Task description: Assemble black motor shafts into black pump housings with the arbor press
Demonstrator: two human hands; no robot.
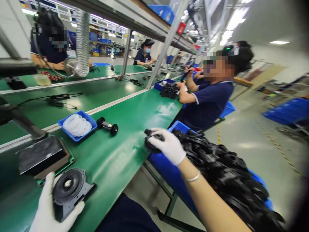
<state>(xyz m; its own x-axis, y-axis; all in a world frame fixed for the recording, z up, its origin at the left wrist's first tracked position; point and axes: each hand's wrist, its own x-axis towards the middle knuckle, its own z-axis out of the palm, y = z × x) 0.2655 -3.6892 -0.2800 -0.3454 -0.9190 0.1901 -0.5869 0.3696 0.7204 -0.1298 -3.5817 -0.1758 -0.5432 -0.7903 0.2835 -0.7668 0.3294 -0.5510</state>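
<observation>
**Both gloved hands on black plastic parts at the green bench**

The left hand [51, 206], in a white glove, is curled around a black round-faced housing [69, 190] that rests on the green bench [116, 154] at the near edge — thumb up along its left side, fingers wrapped under its lower corner. The housing's face shows concentric rings with a pale centre.

The right hand [167, 146], also gloved, is closed over a black ring-shaped part [151, 141] at the bench edge, fingers bent down across its top. That part sits right at the near end of a blue bin [169, 175] hung beside the bench; the bin is heaped with black plastic parts [224, 174] of the same sort, piled above its rim.

Just beyond the left hand lies a flat dark fixture plate [42, 156]. Farther up the bench a small blue tray [77, 125] holds white rings, and just beside it lies a black dumbbell-shaped piece [107, 125].

A co-worker in a dark blue shirt [207, 100] sits at the next place along the bench, hands on a black assembly [169, 91] next to another blue tray. Other people work across the far side.
</observation>
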